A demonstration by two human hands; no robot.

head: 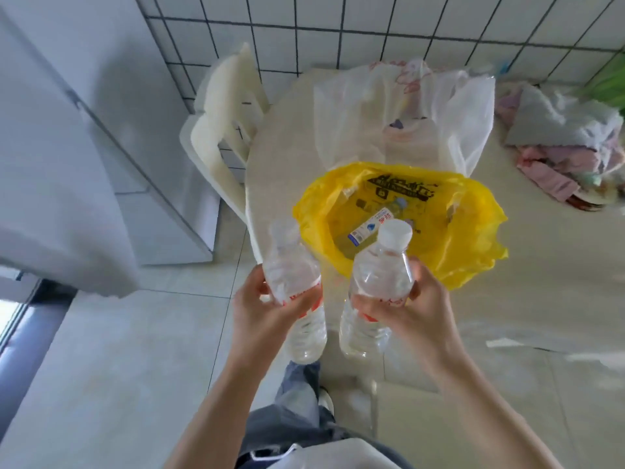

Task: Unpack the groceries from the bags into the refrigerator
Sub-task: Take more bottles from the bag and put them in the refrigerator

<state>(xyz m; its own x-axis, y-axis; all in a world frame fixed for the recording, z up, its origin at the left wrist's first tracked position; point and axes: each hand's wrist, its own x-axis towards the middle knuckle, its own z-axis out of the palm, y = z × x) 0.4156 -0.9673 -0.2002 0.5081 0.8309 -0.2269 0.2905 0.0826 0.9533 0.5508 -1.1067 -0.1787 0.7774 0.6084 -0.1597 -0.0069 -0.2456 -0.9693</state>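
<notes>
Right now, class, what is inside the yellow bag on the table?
Inside the yellow bag one more water bottle lies on its side, its label showing. The bag's crumpled sides and the bottle held in the right hand hide the rest of its contents.

— What's the table (277,137) like?
— Pale, with a rounded edge, set close to the tiled wall.

— What sits on it?
— A yellow bag (473,231), open at the near edge, with a bottle (370,226) lying inside. Just behind it is a white bag (355,123).

— And the floor (135,350)?
— Light tiles. A white chair (220,130) stands beside the table.
</notes>
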